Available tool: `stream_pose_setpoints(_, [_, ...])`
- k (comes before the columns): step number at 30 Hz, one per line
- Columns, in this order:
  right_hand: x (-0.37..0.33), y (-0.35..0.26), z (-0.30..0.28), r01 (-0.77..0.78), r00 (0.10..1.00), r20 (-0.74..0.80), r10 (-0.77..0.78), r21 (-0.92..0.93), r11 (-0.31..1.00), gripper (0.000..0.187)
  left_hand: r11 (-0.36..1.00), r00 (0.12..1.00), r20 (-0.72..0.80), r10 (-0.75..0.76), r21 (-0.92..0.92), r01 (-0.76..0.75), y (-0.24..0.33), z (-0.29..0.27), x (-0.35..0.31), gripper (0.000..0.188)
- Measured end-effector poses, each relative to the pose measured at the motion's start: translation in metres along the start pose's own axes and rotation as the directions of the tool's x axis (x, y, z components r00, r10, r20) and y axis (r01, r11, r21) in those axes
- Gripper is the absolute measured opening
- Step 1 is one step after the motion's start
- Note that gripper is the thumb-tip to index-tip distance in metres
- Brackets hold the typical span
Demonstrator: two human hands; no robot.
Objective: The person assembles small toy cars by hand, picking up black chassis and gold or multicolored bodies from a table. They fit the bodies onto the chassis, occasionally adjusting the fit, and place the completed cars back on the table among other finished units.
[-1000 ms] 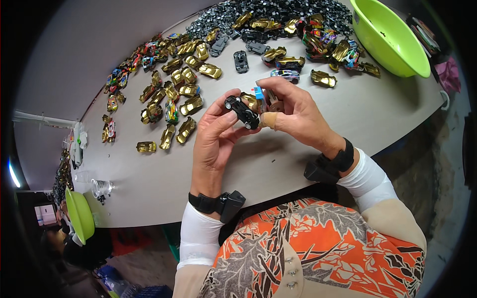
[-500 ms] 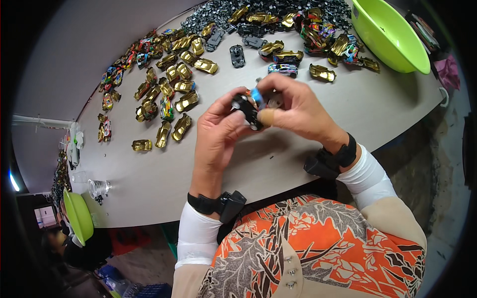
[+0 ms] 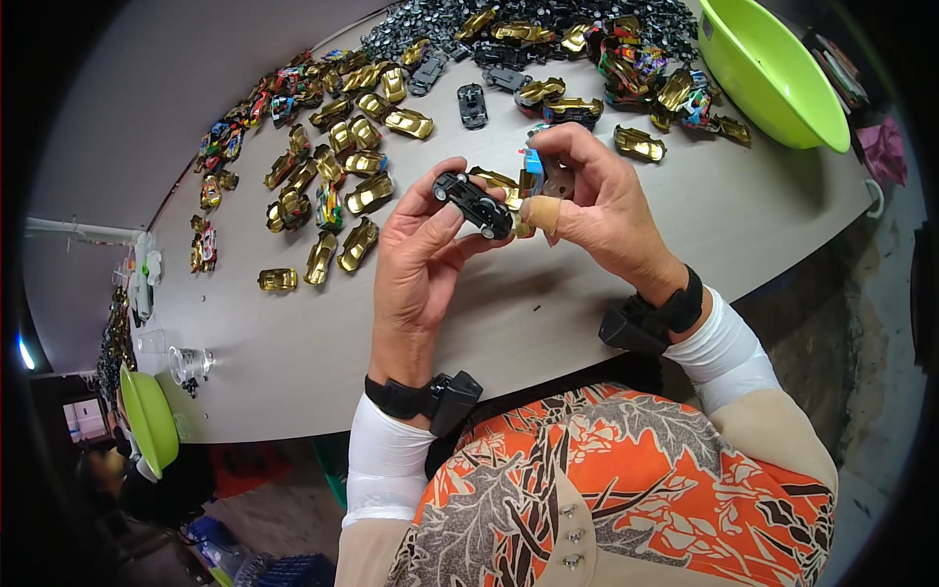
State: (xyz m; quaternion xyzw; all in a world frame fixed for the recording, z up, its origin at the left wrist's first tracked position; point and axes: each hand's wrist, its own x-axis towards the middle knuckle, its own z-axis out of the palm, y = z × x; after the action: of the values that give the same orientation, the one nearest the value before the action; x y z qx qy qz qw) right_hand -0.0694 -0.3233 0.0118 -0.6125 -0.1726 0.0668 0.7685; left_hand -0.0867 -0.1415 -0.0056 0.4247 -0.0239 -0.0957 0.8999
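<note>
Above the table, my left hand (image 3: 419,230) is closed around a black toy car chassis (image 3: 472,203), gripping it between thumb and fingers with its wheels showing. Close beside it, my right hand (image 3: 604,201), with a tan bandage on the thumb, pinches a small blue toy car body (image 3: 531,174) with an orange edge, mostly covered by the fingers. A gold piece (image 3: 501,186) shows between the hands; I cannot tell which hand, if either, holds it. Just beyond lies a lone dark chassis (image 3: 471,106) on the table.
Gold car bodies (image 3: 360,245) are scattered to the left, with colourful ones (image 3: 235,132) farther along. A heap of dark chassis parts (image 3: 430,29) fills the far edge. Green basins (image 3: 773,73) stand at far right and lower left. A clear cup (image 3: 191,364) sits near the left edge.
My hands have drawn slightly apart. The black chassis has turned so its length and wheels show more plainly, and the blue piece in my right hand now stands more upright.
</note>
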Motion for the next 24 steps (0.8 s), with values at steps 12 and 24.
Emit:
stream_pose_setpoints(12, [-0.001,0.007,0.000,0.012,0.999,0.048,-0.004,-0.159,0.987,0.034,0.996,0.998,0.021,-0.051,0.079,0.049,0.002,0.001,-0.002,0.043])
stream_pose_setpoints(24, [0.000,0.003,0.004,0.136,0.984,0.160,-0.081,-0.367,0.920,0.031,0.971,1.000,0.008,0.024,0.239,-0.025,-0.005,0.004,-0.005,0.040])
